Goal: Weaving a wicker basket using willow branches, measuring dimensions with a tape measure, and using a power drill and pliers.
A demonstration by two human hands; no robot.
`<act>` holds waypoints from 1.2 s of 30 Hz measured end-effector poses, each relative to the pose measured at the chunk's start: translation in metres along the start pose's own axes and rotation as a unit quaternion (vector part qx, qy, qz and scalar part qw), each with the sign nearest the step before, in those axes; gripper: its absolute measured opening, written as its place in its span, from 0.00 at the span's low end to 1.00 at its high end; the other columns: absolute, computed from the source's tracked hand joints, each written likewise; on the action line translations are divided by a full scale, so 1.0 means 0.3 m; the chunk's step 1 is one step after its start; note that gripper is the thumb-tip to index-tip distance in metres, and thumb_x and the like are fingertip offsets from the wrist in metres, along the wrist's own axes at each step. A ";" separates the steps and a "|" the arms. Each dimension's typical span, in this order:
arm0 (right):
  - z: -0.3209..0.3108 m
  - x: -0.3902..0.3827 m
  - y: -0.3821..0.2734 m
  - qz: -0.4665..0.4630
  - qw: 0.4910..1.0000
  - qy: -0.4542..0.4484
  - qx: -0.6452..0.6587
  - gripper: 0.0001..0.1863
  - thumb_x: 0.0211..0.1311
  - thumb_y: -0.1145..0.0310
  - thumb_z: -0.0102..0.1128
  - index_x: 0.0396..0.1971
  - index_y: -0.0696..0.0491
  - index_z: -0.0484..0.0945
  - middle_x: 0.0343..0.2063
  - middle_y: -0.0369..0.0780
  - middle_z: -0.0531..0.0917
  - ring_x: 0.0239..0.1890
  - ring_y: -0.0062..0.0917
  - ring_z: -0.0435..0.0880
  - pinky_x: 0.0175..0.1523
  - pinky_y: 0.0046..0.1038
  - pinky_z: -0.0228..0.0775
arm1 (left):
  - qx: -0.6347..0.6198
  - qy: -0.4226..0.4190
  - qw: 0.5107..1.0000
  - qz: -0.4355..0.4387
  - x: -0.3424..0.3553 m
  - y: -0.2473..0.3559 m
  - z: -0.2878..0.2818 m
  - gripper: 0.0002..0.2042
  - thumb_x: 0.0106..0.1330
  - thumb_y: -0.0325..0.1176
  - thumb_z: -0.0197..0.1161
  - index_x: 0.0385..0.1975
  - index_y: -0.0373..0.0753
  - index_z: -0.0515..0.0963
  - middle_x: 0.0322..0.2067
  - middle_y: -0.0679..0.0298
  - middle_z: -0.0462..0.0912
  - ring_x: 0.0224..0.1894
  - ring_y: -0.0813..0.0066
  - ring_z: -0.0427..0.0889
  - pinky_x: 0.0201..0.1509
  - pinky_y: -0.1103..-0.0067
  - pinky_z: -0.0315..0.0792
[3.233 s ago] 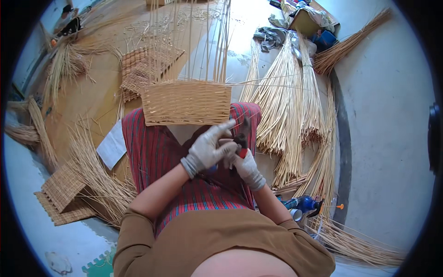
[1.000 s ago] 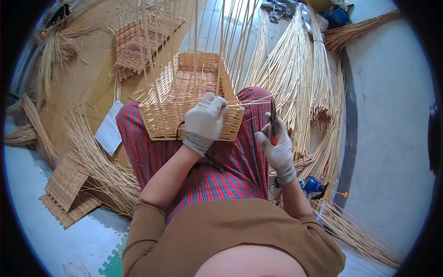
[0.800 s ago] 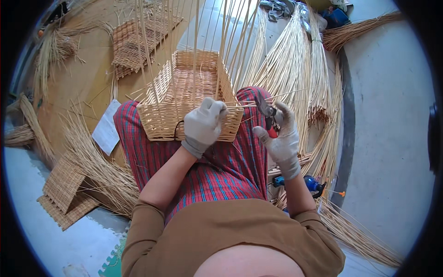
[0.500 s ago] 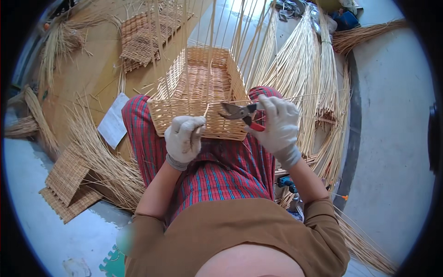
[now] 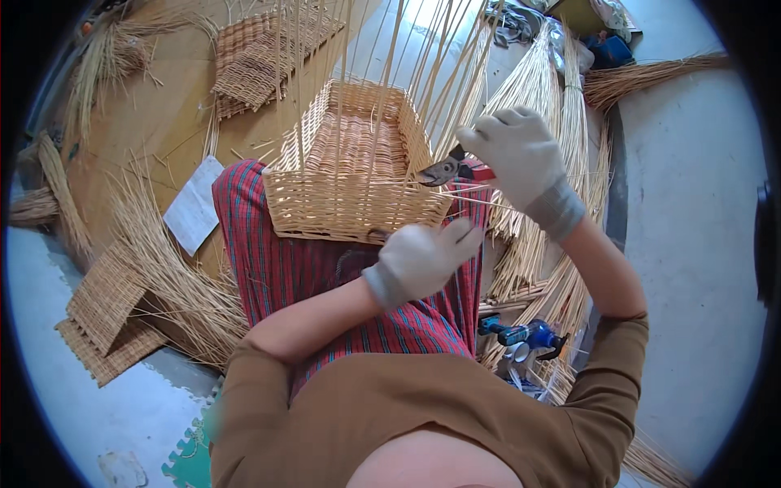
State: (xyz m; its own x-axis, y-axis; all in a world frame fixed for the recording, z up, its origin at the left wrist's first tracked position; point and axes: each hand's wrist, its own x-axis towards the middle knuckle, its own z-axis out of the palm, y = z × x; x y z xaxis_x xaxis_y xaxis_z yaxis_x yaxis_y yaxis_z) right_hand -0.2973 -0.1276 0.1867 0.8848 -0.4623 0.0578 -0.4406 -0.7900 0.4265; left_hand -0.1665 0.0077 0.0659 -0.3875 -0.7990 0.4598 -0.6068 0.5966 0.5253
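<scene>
A woven basket (image 5: 358, 207) of pale wicker rests across my lap, with long uncut stakes (image 5: 386, 81) standing up from its rim. Gloved in white, my right hand (image 5: 521, 154) grips red-handled pruning shears (image 5: 443, 171) at the basket's right near corner. The dark blades lie by the rim; how far they part is hard to make out. Below that corner, my left hand (image 5: 427, 260), also gloved, reaches rightward with its fingers stretched out and holds nothing that I can see. Thin loose strands stick out to the right of the corner, between the two hands.
Bundles of pale wicker rods (image 5: 521, 89) lie at the far right, and more rods (image 5: 179, 276) at the left. Flat woven panels (image 5: 110, 309) sit near left, others (image 5: 252, 73) far left. A white sheet (image 5: 194, 203) and a blue-and-black tool (image 5: 533, 335) flank my legs.
My left hand has left the front rim and moved right and nearer to me, its fingers now stretched. My right hand has risen to the right with the shears, now at the corner.
</scene>
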 end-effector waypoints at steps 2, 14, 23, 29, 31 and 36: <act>-0.002 0.051 -0.010 -0.049 0.997 -0.031 -0.058 0.18 0.50 0.67 0.67 0.45 0.44 0.79 0.36 0.32 0.82 0.45 0.23 0.82 0.57 0.27 0.70 | 0.045 0.005 0.997 -0.054 0.131 0.001 0.038 0.11 0.62 0.30 0.58 0.42 0.36 0.74 0.31 0.59 0.80 0.25 0.61 0.84 0.24 0.66 0.76; -0.017 0.147 -0.009 -0.118 0.989 -0.075 -0.047 0.11 0.51 0.67 0.64 0.37 0.43 0.81 0.33 0.32 0.82 0.42 0.26 0.82 0.51 0.29 0.73 | 0.101 -0.074 0.972 -0.199 0.275 -0.034 0.180 0.10 0.61 0.31 0.57 0.35 0.37 0.83 0.29 0.57 0.87 0.29 0.67 0.88 0.28 0.71 0.80; -0.028 0.037 0.058 -0.063 0.990 -0.110 0.064 0.12 0.47 0.61 0.69 0.34 0.44 0.83 0.26 0.38 0.83 0.32 0.34 0.85 0.35 0.32 0.77 | 0.082 0.053 0.974 -0.203 0.258 -0.012 0.213 0.07 0.63 0.32 0.54 0.28 0.42 0.80 0.19 0.61 0.82 0.21 0.64 0.84 0.23 0.69 0.78; -0.125 -0.004 0.109 -0.024 0.983 -0.183 0.012 0.16 0.50 0.56 0.70 0.38 0.45 0.83 0.33 0.39 0.84 0.38 0.33 0.85 0.43 0.35 0.77 | 0.167 0.022 0.982 -0.081 0.286 0.075 0.302 0.03 0.65 0.31 0.53 0.34 0.41 0.73 0.22 0.62 0.78 0.19 0.67 0.84 0.14 0.69 0.72; -0.120 -0.021 0.105 -0.032 0.982 -0.187 -0.022 0.15 0.50 0.57 0.71 0.39 0.43 0.84 0.33 0.38 0.84 0.39 0.32 0.85 0.45 0.35 0.77 | 0.133 0.000 0.989 -0.066 0.294 0.098 0.316 0.03 0.65 0.31 0.53 0.34 0.41 0.73 0.22 0.62 0.78 0.20 0.66 0.84 0.15 0.68 0.73; -0.081 -0.028 0.112 -0.037 0.980 -0.189 -0.037 0.14 0.51 0.58 0.70 0.40 0.42 0.84 0.33 0.38 0.84 0.40 0.30 0.86 0.44 0.33 0.78 | 0.087 0.028 0.995 -0.033 0.291 0.089 0.349 0.05 0.64 0.30 0.53 0.36 0.42 0.74 0.24 0.62 0.76 0.20 0.66 0.84 0.16 0.69 0.75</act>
State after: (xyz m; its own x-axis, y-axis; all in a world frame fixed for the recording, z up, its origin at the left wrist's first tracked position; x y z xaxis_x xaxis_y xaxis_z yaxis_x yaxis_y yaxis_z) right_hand -0.3160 -0.1404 0.2225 0.7878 -0.5328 -0.3091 -0.3531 -0.8018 0.4821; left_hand -0.2894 -0.0541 0.0452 -0.3070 -0.8271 0.4708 -0.7425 0.5176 0.4252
